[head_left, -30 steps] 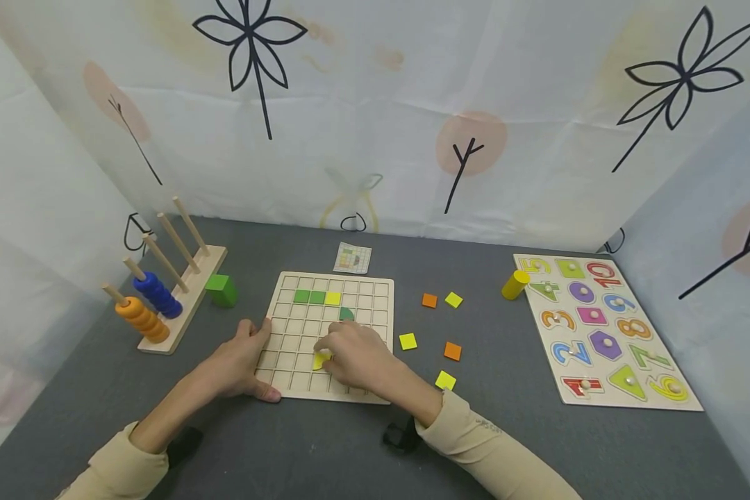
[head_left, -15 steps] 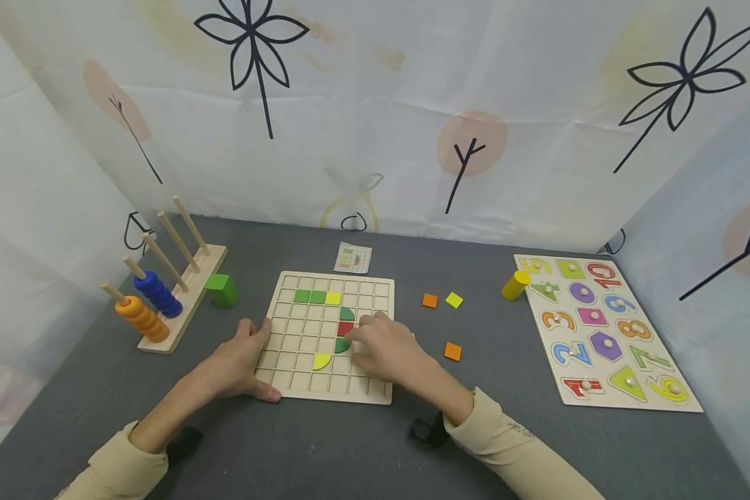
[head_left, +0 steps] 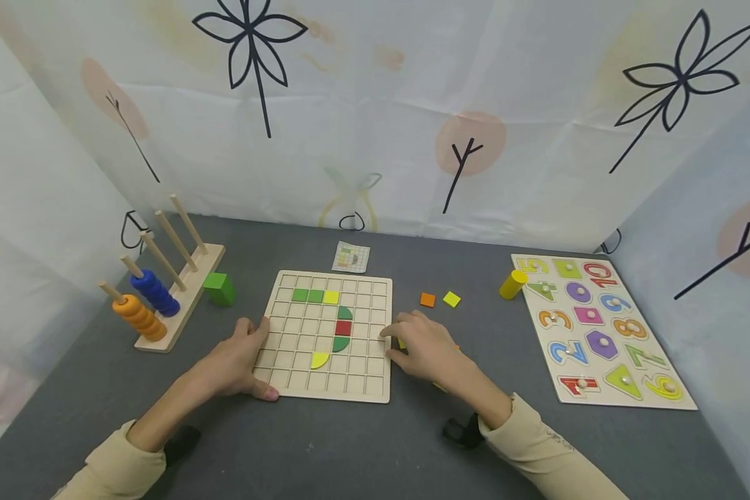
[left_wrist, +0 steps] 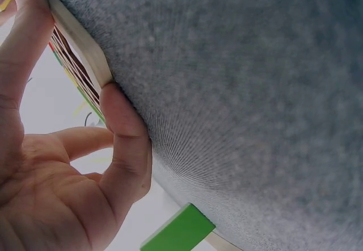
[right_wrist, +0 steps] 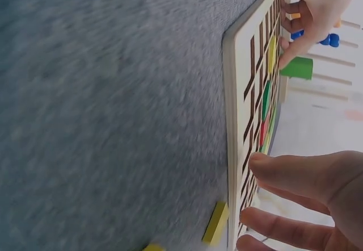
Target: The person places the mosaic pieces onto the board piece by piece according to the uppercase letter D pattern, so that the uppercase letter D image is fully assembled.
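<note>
On the grey mat, the grid board (head_left: 331, 337) lies flat in the middle, its near edge toward the person. The left hand (head_left: 237, 357) grips the board's left edge, thumb at the near corner and fingers curled over the rim. The right hand (head_left: 428, 347) rests just off the right edge, fingers loosely spread, holding nothing, fingertips (head_left: 387, 333) touching the rim. A yellow tile (right_wrist: 215, 224) lies on the mat just beside that edge, under the hand. An orange tile (head_left: 428, 299) and another yellow one (head_left: 452, 299) sit farther back, well apart from the board. Open mat runs between the board and the number puzzle (head_left: 600, 333) at right; the peg rack (head_left: 162, 298) and green block (head_left: 220, 288) stand at left.
</note>
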The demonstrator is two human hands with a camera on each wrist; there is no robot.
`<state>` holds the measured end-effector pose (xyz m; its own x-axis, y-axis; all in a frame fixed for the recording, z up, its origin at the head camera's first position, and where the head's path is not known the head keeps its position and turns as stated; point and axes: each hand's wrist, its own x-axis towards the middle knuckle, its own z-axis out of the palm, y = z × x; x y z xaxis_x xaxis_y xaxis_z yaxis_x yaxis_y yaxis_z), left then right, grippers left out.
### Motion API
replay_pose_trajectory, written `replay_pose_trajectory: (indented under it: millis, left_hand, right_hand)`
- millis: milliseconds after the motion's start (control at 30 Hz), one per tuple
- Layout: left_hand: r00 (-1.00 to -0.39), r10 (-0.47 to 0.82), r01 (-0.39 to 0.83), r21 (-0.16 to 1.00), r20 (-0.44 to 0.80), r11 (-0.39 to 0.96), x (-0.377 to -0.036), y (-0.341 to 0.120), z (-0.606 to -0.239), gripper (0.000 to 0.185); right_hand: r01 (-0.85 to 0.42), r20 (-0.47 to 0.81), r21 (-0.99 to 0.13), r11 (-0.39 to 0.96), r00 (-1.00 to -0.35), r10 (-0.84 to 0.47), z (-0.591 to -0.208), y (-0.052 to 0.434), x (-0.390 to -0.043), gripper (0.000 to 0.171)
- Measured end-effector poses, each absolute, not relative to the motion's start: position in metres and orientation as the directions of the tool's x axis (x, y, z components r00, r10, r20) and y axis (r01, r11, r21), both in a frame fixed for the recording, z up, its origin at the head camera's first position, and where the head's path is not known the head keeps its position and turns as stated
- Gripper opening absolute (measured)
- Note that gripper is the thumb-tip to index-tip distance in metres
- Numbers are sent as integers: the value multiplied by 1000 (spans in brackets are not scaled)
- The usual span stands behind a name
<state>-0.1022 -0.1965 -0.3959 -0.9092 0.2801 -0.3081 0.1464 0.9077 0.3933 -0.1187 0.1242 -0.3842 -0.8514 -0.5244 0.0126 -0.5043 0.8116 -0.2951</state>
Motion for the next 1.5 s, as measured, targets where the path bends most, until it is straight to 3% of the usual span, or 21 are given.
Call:
replay_pose_trajectory:
  millis: [867,1300,1500]
  left_hand:
    - [-908,282,145,398,-311,906,-103,-197,-395,138]
    - [-907,280,141,400,-314,906,-103,-196,-396,138]
    - [-907,268,125,401,-324,908,-103,-195,-395,138]
  right_hand:
    - [-369,-8,-265,891,-923,-385,-392,185,-132,38]
    - [-355,-105,-292,888,-911,-399,-382,205,-124,41]
    - [-356,-115,-328,875,-904,-411,-379,209,-120,31]
